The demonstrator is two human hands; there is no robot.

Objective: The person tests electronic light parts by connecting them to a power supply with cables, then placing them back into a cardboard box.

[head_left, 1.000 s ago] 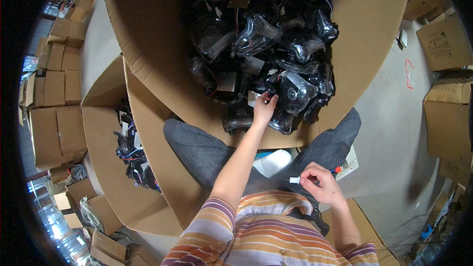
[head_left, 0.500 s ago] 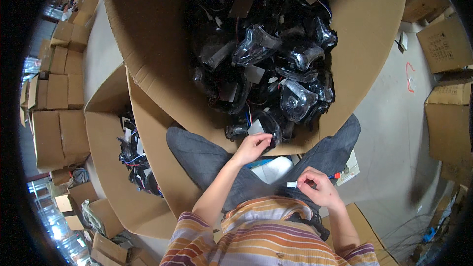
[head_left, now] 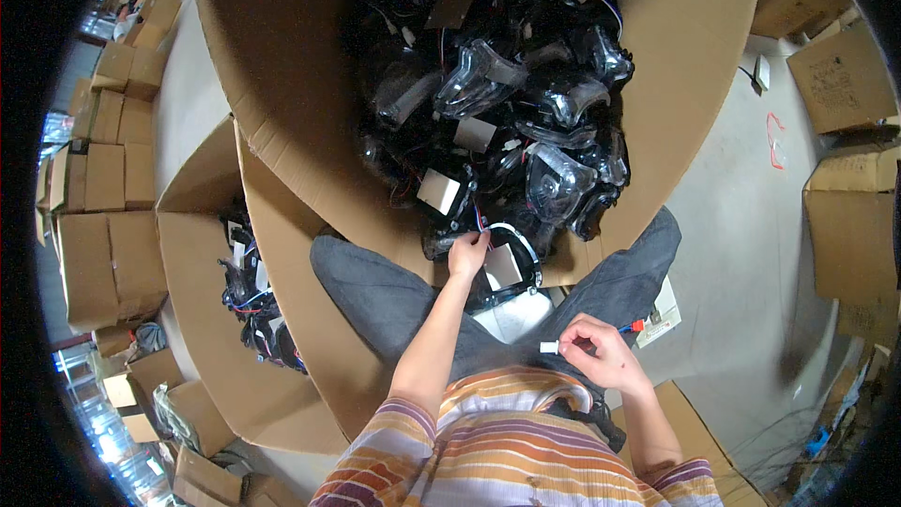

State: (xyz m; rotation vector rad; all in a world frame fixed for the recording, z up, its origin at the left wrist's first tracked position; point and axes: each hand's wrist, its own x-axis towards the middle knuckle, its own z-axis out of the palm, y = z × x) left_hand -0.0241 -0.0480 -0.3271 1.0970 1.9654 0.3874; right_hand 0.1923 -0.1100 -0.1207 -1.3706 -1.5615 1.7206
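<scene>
My left hand [head_left: 466,254] is closed at the near edge of a big cardboard box, pinching coloured wires [head_left: 481,222] of a black lamp unit [head_left: 531,262]. That lamp lies beside the fingers, with a curved white strip and a pale square plate [head_left: 503,267] showing on it. Over my right thigh, my right hand [head_left: 598,354] pinches a small white plug connector [head_left: 549,347] between thumb and fingers. A red connector [head_left: 637,326] on a blue wire shows behind that hand. Many clear-fronted black lamps [head_left: 560,185] fill the box.
The large cardboard box [head_left: 291,103] stands between my knees. At its left is another open box [head_left: 202,319] holding more wired black parts [head_left: 263,319]. Under the near lamp, a white bag-like bundle [head_left: 514,317] lies between my legs. Stacked cartons [head_left: 849,244] line the right side.
My left hand has shifted left and slightly away from me. The near lamp has turned and come closer, exposing its white strip and plate. My right hand stays nearly still with the connector.
</scene>
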